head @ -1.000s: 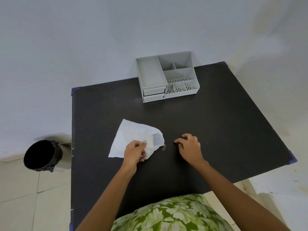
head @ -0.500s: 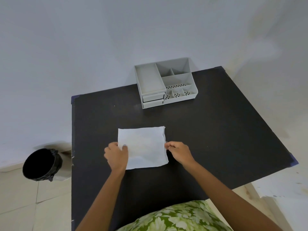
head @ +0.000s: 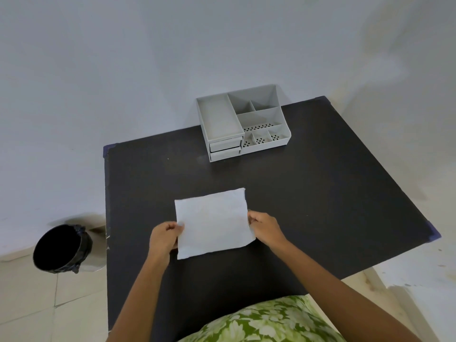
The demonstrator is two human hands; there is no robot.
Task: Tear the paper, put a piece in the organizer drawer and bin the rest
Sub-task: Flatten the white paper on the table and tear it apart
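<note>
Unfolded since earlier, paper is pinched by left hand and right hand.

A white, roughly square paper sheet lies flat and whole, mid-table; the grey plastic compartmented organizer's two drawers are shut; the black-lined round bin stands on the floor.

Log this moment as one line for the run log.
paper: flat, untorn | left hand: pinching left edge | right hand: pinching right edge | drawers: shut

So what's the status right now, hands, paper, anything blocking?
Left hand and right hand each pinch a side edge of the paper. Paper flat, untorn. Organizer drawers shut. Bin open beside the table. Nothing in the way.
</note>
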